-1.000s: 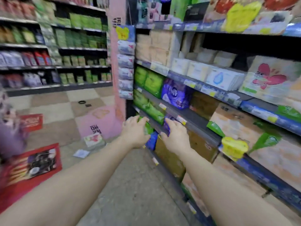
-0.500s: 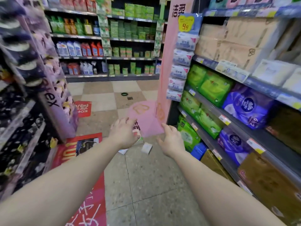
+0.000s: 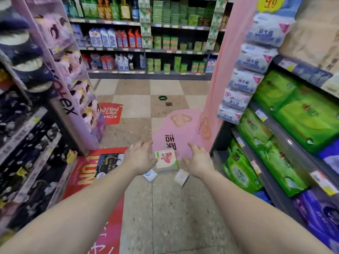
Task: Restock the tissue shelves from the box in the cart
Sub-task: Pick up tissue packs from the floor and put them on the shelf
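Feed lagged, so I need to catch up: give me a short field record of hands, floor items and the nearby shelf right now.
left hand: open, holding nothing
right hand: open, holding nothing
tissue pack: on the floor between the hands, seen beyond them; contact unclear
small packets: white-blue one and pale one, on the floor
right shelf: green packs, purple packs lower down
cart and box: not in view

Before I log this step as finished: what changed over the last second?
Both hands came off the lower-shelf tissue packs on the right and swung left with the view, which turned to face down the aisle. The left hand and right hand now reach, open and empty, either side of a tissue pack on the floor. The green packs stayed shelved.
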The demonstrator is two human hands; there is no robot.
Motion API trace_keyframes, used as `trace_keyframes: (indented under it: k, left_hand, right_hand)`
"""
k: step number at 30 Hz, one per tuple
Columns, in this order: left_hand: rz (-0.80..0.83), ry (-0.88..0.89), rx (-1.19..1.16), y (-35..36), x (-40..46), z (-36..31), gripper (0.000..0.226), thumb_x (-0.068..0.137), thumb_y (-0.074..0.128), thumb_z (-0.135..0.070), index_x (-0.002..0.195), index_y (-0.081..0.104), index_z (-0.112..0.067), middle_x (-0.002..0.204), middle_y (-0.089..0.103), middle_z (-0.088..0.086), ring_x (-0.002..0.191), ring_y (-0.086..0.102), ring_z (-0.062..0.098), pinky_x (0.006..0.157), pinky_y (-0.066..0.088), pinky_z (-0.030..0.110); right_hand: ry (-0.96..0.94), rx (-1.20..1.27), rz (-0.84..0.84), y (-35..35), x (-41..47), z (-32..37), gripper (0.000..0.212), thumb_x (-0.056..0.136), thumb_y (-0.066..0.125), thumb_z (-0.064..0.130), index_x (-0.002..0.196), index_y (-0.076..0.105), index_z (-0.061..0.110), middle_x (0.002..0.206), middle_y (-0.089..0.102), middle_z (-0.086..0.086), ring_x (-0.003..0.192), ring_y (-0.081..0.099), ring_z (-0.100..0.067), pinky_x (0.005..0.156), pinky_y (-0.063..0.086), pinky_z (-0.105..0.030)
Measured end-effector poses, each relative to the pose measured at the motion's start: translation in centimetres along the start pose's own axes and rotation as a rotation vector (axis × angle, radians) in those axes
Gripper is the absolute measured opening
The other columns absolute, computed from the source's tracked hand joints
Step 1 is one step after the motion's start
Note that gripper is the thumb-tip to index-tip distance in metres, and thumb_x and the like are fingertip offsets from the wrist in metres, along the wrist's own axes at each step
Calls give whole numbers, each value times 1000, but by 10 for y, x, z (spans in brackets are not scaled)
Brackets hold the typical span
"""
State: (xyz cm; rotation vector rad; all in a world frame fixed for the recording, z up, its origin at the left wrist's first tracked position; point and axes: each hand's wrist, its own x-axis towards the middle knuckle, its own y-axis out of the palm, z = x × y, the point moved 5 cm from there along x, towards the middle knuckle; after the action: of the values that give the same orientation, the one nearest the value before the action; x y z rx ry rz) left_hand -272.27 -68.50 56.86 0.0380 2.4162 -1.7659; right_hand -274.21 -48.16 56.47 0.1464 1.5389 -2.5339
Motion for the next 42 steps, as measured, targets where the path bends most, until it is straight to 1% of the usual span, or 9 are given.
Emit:
trace_keyframes:
  k: [8,13,16,22,27,29,32,37,42]
  left_hand:
    - [131,-109,-43,35,119,22,74,87,59,-43,149,24,-27,153,30,10,139,30,31,112,25,35]
    - [218,-65,-64,72,226,17,70,88,58,-43,148,27,-25,151,34,6,137,32,27,110,27,33]
    - [282,-6,-73,102,301,17,71,87,59,-43,147,28,-24,150,35,6,137,33,26,109,30,34]
    - [454,55,-55,173,417,17,69,88,58,-44,148,28,-26,148,37,5,136,34,28,111,30,36]
    - [614,28,-61,258,453,22,72,88,59,-43,149,25,-26,150,36,6,136,33,30,109,33,35]
    - [656,8,-67,298,458,25,72,88,60,-44,149,27,-24,149,38,7,136,35,28,108,34,34]
    - [686,-55,-78,359,465,29,71,87,61,-44,148,30,-24,148,41,5,135,38,27,107,36,36]
    - [719,-240,-162,474,478,43,70,86,62,-43,147,30,-27,146,42,6,132,40,28,106,39,41]
    - [753,-398,-251,594,496,61,71,86,61,-45,147,29,-28,147,41,5,132,40,30,107,37,44]
  right_hand:
    - [74,-9,128,19,126,-33,53,96,48,29,146,33,21,138,45,-15,130,39,-31,106,31,-34]
    - [167,-7,176,35,213,-67,63,94,55,28,149,26,21,148,38,-13,136,36,-29,106,30,-28]
    - [271,29,200,57,271,-87,68,94,56,31,152,22,21,148,36,-16,135,37,-31,104,34,-31]
    - [446,58,282,116,366,-128,60,98,48,27,152,22,18,151,32,-16,136,36,-31,107,32,-33]
    - [552,59,372,167,414,-179,63,93,55,29,150,28,23,141,43,-18,128,43,-34,105,36,-35]
    - [562,69,419,192,434,-203,65,92,57,31,150,28,23,145,40,-16,132,40,-32,107,35,-36]
    - [530,43,494,237,468,-239,62,93,57,28,148,31,21,150,37,-10,136,36,-30,109,33,-38]
    - [453,-12,578,323,524,-299,48,94,52,19,140,40,22,143,42,-10,130,40,-29,101,38,-37]
    - [389,-59,661,424,572,-360,55,94,54,21,145,34,25,144,44,-9,129,42,-30,101,38,-36]
